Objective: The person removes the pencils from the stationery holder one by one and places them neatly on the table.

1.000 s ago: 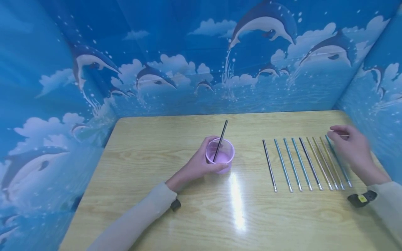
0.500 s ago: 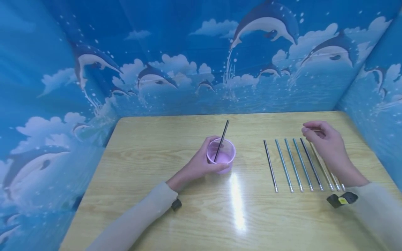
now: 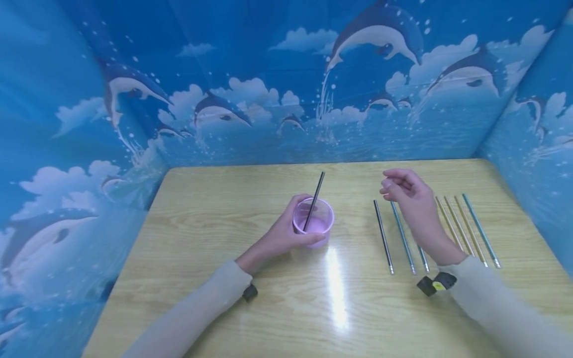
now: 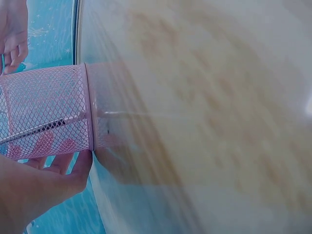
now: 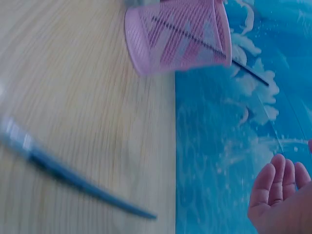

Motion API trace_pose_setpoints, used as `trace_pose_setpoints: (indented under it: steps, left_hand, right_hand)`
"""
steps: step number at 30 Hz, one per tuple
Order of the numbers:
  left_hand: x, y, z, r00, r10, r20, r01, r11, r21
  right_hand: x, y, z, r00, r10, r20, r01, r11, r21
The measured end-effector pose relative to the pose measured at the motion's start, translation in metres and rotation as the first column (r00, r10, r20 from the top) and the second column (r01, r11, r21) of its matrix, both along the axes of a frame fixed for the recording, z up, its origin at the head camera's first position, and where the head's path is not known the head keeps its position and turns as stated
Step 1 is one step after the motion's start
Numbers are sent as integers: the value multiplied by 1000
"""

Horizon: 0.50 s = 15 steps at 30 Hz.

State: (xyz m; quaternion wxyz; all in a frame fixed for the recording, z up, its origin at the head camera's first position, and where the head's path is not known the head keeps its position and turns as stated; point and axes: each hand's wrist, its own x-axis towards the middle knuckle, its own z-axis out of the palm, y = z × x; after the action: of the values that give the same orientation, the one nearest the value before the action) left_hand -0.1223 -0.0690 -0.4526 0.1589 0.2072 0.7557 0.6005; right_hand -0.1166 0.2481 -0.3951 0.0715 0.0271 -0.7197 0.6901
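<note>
My left hand [image 3: 279, 231] grips a pink mesh pencil cup [image 3: 329, 233] standing on the table, thumb in front and fingers behind. One dark pencil [image 3: 319, 186] leans inside it, its upper end sticking out above the rim. To the right lies a row of pencils, eraser ends toward me: a black pencil [image 3: 383, 236], a blue pencil [image 3: 405, 243], gold pencils and a teal pencil [image 3: 481, 229] at the far end. Over the row hovers my right hand [image 3: 416, 211], fingers loosely bent, holding nothing visible. It hides the middle pencils. The right wrist view shows the mesh cup [image 5: 185, 39] beyond it.
The pale wooden table [image 3: 215, 209] has a bright glare streak in front of the cup. A blue dolphin-print cloth [image 3: 250, 139] stands as a wall along the back and both sides.
My right hand has swept left from the far right end of the pencil row toward its left end. The left hand, cup and pencils stay where they were.
</note>
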Motion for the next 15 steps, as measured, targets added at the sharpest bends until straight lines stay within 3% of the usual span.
trace_pose_setpoints:
  steps: [8,15]
  left_hand:
    - [0,-2,-1,1000,-1,0,1,1000,17]
    - [-2,-2,-2,1000,-19,-25,20,999,38]
  right_hand:
    - [-6,-52,-3,995,76,61,-81,993,85]
    - [-18,-81,-3,986,94,140,-110,988,112]
